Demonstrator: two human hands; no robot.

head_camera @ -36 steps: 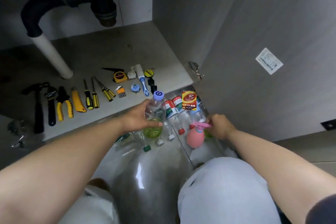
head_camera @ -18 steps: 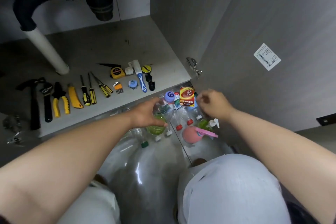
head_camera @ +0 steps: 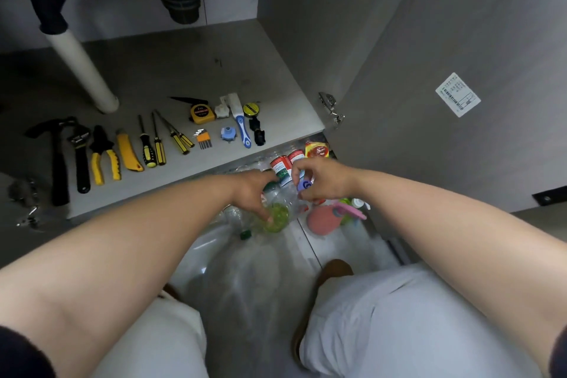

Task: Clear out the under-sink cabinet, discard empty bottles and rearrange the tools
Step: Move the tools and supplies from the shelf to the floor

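left hand (head_camera: 254,190): grips clear bottle (head_camera: 276,212) holding green liquid | right hand (head_camera: 322,181): pinches its purple cap (head_camera: 304,186) | tools (head_camera: 147,144): rowed on cabinet floor (head_camera: 184,70)

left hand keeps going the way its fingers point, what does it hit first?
Likely the clear bottle with green liquid that the left hand is already gripping; its fingertips point down into it. Beyond lies the floor, though depth is unclear.
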